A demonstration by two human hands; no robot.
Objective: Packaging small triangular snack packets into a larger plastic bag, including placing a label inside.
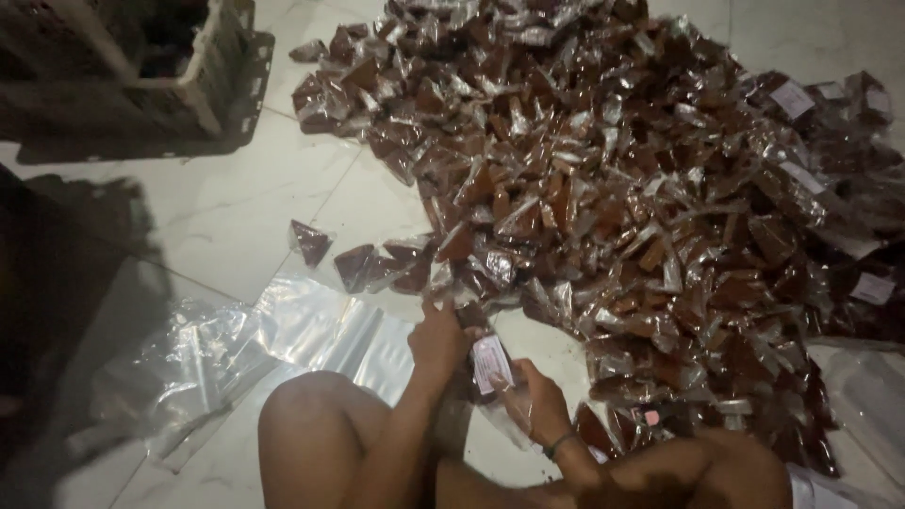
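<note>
A large heap of small clear packets, each holding a brown wedge-shaped piece, was spread over the pale tiled floor. All places below are given from that heap.

At the heap's near edge, a packet with a pale label on its face was held between both hands. The left hand was closed on the packet's upper left side, its fingers curled around the plastic just where the heap ended. The right hand was clamped on the packet's lower right part, a dark band seen at its wrist. The packet was thus gripped from both sides, just clear of the heap and above the floor, between two bare knees that were raised nearer the camera than the heap.

To the left of the heap, a few stray packets lay apart on the tiles. Farther left and nearer the camera, a loose pile of empty clear bags was spread flat on the floor, touching the left knee. Beyond the heap's far left corner, a dark slatted crate was seen, its contents too dim to tell. On the heap's right side, several larger packed bags with white labels were laid over and beside the small packets.
</note>
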